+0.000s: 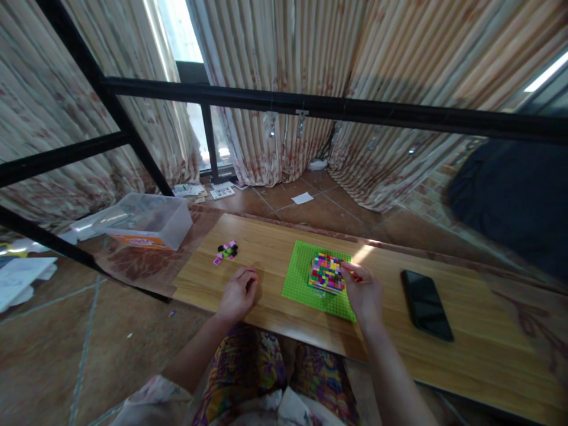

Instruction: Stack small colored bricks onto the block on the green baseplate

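A many-coloured block of small bricks (327, 272) stands on a green baseplate (298, 279) on the wooden table (465, 349). My right hand (364, 294) rests at the block's right side, fingers pinched against its upper right edge; whether a brick sits in the pinch is hidden. My left hand (238, 293) lies on the table left of the baseplate with fingers curled in loosely, and nothing shows in it. A small pile of loose pink, green and black bricks (226, 251) lies beyond the left hand.
A black phone (426, 304) lies flat on the table to the right. A clear plastic box (146, 220) sits at the table's left end. Black metal bars (310, 106) cross in front of the curtains. Papers lie on the tiled floor.
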